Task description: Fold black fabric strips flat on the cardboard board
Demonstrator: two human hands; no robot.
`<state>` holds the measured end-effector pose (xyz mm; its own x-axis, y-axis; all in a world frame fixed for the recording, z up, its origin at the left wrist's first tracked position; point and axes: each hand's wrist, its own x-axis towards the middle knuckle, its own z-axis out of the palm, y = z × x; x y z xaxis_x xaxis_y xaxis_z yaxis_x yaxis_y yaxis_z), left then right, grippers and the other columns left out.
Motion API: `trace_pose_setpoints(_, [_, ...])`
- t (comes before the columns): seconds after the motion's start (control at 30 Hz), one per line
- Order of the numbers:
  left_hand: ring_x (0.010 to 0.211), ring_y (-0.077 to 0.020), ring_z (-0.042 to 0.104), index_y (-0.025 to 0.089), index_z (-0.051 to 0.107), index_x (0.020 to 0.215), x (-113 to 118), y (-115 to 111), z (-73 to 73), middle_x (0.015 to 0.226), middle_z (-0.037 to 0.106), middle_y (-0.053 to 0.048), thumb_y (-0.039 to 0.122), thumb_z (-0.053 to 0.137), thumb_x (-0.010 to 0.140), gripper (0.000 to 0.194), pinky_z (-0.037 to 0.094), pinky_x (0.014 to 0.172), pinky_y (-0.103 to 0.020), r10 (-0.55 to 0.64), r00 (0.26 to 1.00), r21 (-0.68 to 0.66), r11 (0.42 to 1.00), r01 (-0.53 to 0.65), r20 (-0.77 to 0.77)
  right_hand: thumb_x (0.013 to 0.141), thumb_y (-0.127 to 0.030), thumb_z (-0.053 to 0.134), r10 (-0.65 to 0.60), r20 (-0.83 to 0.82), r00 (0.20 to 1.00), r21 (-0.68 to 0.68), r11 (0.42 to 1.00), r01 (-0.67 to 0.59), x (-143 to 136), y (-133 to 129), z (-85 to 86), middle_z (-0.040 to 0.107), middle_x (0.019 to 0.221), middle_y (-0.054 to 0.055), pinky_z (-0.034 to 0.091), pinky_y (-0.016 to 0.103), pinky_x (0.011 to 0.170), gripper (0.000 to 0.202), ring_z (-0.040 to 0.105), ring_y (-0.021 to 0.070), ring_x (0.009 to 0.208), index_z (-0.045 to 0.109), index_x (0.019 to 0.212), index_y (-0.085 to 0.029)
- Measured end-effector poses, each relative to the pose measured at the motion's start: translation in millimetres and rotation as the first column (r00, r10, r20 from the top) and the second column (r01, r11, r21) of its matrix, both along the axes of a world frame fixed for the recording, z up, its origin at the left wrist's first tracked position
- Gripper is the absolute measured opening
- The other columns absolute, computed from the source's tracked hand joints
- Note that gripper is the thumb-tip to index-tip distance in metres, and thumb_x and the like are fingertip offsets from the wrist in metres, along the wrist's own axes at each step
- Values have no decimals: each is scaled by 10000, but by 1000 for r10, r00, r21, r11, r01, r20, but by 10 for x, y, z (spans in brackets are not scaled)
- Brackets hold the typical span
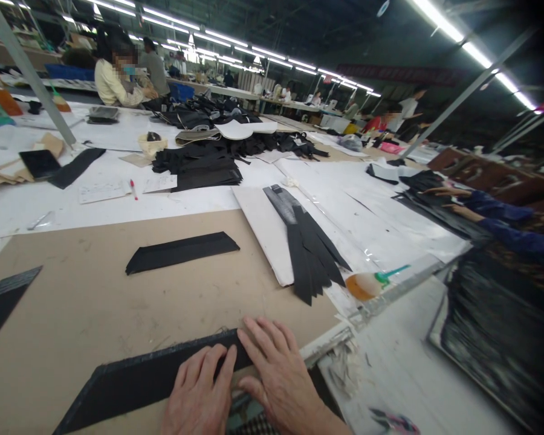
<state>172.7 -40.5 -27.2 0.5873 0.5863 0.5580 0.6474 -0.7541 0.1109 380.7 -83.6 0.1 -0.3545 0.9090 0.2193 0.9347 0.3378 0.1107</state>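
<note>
A black fabric strip (131, 383) with slanted ends lies along the near edge of the brown board (86, 290). My left hand (202, 386) rests on this strip with its fingers stretched out. Beside it, my right hand (276, 368) lies over the strip's right end, fingers extended and thumb apart. The hands hide part of that end. Farther up the board is a shorter black strip (184, 251), folded and lying flat. Another black piece (9, 302) reaches in from the left edge of the view.
Several black strips (308, 254) fan over a white board (263, 235). A glue bottle (367, 285) lies at the table's right edge. Black pieces (208, 169) are heaped behind. A co-worker's hands (457, 202) handle dark material at right. Pliers-like tool (392, 421) lies lower right.
</note>
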Motion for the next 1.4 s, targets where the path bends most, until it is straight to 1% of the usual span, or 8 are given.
trace_pose_setpoints(0.17, [1028, -222, 582, 206, 651, 1245, -2, -12, 11, 1117, 690, -37, 97, 425, 899, 428, 377, 905, -345, -1, 1000, -26, 1000, 1, -3, 1029, -598, 375, 24, -10, 1000, 24, 999, -24, 91, -143, -150, 352, 1607, 94, 241, 482, 1164, 713, 305, 290, 1440, 366, 1530, -92])
trace_pose_setpoints(0.53, [1051, -218, 593, 214, 642, 1267, -14, -26, -6, 1142, 680, -43, 119, 412, 941, 410, 401, 902, -348, 9, 1000, -39, 999, -10, -15, 1012, -622, 401, 83, 55, 995, 149, 985, -90, 108, -340, -259, 463, 1543, 75, 103, 520, 1220, 638, 366, 326, 1403, 522, 1449, -173])
trace_pose_setpoints(0.63, [1044, -218, 604, 219, 643, 1266, -3, -28, -20, 1141, 684, -42, 122, 415, 949, 403, 420, 897, -354, 14, 1000, -41, 999, -14, 8, 1063, -498, 333, 134, -100, 986, 192, 975, -113, 186, -397, -218, 565, 1450, 47, 239, 472, 1189, 478, 430, 271, 1370, 635, 1306, -218])
trace_pose_setpoints(0.73, [1032, -228, 620, 210, 613, 1310, 33, -44, -23, 1135, 693, -60, 185, 441, 985, 368, 455, 894, -361, 40, 999, -46, 998, -39, 22, 1053, -273, 350, 59, -324, 944, 193, 981, 5, 226, -415, -98, 635, 1342, 47, 414, 421, 1091, 343, 515, 223, 1301, 683, 1125, -241])
trace_pose_setpoints(0.87, [1034, -242, 645, 146, 476, 1427, 16, -78, 25, 1168, 690, -116, 300, 458, 1027, 429, 538, 873, -372, 31, 989, -150, 989, -9, 142, 1015, -191, 412, 36, -457, 889, 208, 976, 67, 39, -252, 71, 685, 1224, 71, 527, 386, 983, 300, 633, 217, 1150, 659, 1178, -242])
trace_pose_setpoints(1.03, [1137, -212, 626, 215, 543, 1250, -563, -10, 139, 1213, 642, -120, 239, 459, 1018, 249, 566, 940, -367, 249, 888, -426, 902, -68, 386, 994, -145, 467, 326, -426, 844, 295, 932, -211, -643, 157, 47, 719, 1123, 86, 554, 304, 897, 325, 678, 197, 1030, 616, 1281, -186])
trace_pose_setpoints(1.23, [1173, -277, 591, 245, 628, 1054, -1644, -33, 202, 1242, 605, -90, 376, 543, 982, 172, 530, 990, -518, 610, 771, -380, 767, -517, 182, 1026, -142, 338, 465, -423, 778, 381, 870, -313, -1556, 419, -126, 722, 1047, 71, 508, 309, 794, 358, 641, 198, 887, 673, 1151, -156])
trace_pose_setpoints(1.4, [1142, -304, 586, 243, 643, 1016, -1859, -33, 56, 1243, 601, -95, 437, 579, 954, 213, 534, 945, -560, 604, 796, -340, 758, -557, 42, 970, -224, 452, 419, -381, 824, 353, 890, -290, -1816, 472, -232, 703, 1049, 66, 470, 356, 789, 294, 592, 227, 881, 670, 1152, -145])
